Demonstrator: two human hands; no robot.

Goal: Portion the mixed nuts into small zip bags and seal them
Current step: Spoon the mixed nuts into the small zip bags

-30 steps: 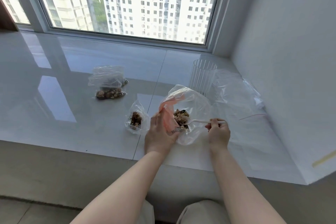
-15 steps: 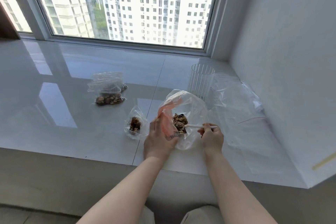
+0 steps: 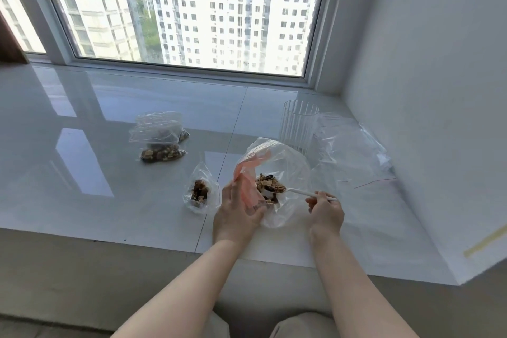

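Note:
A big clear bag (image 3: 290,162) with a pink strip holds the mixed nuts (image 3: 267,185) on the white sill. My left hand (image 3: 237,211) grips the bag's near edge and holds it open. My right hand (image 3: 325,210) pinches the handle of a white plastic spoon (image 3: 301,193), whose bowl sits among the nuts inside the bag. Just left of my left hand a small zip bag (image 3: 201,191) with some nuts stands open-topped. Further back left lie filled small bags (image 3: 159,137).
A ribbed clear cup (image 3: 297,125) stands behind the big bag. Several empty zip bags (image 3: 354,148) lie flat at the right against the white wall (image 3: 425,118). The sill's front edge (image 3: 109,239) runs just under my wrists. A window is behind.
The spoon's bowl has pushed further into the nut pile and my right hand has shifted slightly. The camera tilted, so everything sits lower in view. My left hand keeps its grip.

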